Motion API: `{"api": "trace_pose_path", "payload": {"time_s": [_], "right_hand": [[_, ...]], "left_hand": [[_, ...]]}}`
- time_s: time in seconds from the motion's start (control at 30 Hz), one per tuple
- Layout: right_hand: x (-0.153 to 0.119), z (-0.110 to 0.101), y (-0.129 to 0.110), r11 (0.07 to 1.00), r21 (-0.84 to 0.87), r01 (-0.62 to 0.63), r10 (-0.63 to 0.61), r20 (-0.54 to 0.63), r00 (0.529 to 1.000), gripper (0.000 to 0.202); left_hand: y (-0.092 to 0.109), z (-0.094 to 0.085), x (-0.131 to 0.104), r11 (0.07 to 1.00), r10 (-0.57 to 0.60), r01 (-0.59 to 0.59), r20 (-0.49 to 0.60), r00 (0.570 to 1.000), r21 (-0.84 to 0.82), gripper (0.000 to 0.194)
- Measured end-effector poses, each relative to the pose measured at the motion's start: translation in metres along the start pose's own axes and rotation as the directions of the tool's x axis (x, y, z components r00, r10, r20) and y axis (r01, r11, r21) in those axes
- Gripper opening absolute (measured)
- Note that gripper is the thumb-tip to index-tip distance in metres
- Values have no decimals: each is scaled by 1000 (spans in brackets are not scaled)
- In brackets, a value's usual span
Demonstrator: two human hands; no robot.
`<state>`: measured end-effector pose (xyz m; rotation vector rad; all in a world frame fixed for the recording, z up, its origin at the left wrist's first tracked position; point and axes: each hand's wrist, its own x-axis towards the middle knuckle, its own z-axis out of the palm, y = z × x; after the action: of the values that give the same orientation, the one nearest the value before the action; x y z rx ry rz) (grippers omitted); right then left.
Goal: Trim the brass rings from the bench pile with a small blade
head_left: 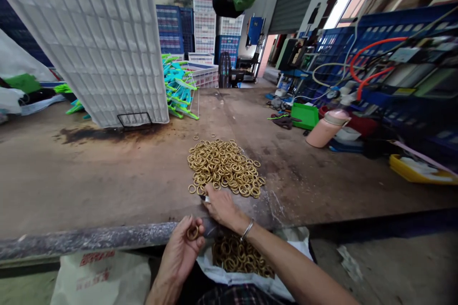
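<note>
My left hand [183, 248] is just off the table's front edge, its fingers curled round a brass-coloured ring [192, 233]. My right hand [222, 206] reaches over the edge to the near side of a pile of such rings [223, 164], its fingers closed. A small black-and-white tool [204, 198] sticks out of its fingertips; what kind it is I cannot make out. Below my right forearm, a white sack [286, 282] lies open with many more rings [238, 257] inside.
The wooden table [107, 186] bears a white ribbed tray [118, 52] standing on a wire stand, with green and turquoise plastic pieces [179, 88] behind it. To the right are a pink bottle [327, 128], a green bin [305, 114] and a yellow tray [417, 171]. Crates [204, 24] are stacked behind.
</note>
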<state>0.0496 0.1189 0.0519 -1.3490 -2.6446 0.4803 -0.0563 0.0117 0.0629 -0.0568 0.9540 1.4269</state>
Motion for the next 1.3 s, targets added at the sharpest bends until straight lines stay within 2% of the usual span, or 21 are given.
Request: {"api": "trace_pose_path", "payload": {"time_s": [0.1,0.2,0.33,0.47,0.57,0.77,1.0,1.17,1.23,1.3], "right_hand": [[-9,-3,12,967,253,-13,34,-78,996,9],[-26,-12,19,857,514,33,36,-123,992,4],[-50,-22,20,738,672,64,-35,-57,998,10],[-63,-22,20,622,783,-22,-6,33,999,14],[-65,-19,20,559,821,-114,63,95,993,16],[-63,-20,19,579,807,-115,105,66,992,18],[-61,-15,18,546,830,-111,143,38,989,15],[-61,-17,17,503,860,-88,118,33,992,20],[-61,-18,18,522,848,-88,127,25,992,22],[-61,-17,20,594,799,-90,148,2,989,22]], "left_hand": [[-6,7,0,981,100,-107,47,994,162,23],[-14,15,2,916,213,-227,78,974,331,36],[-24,21,5,818,224,-253,120,967,516,39],[-31,22,6,738,203,-278,190,961,615,30],[-34,22,5,712,194,-286,211,958,641,30],[-35,22,3,699,192,-289,218,957,655,31],[-35,24,1,757,55,-213,266,963,618,32],[-36,24,-2,824,23,-186,296,955,535,30],[-36,24,-2,840,27,-186,302,953,510,29],[-36,24,-2,855,36,-186,303,952,483,27]]}}
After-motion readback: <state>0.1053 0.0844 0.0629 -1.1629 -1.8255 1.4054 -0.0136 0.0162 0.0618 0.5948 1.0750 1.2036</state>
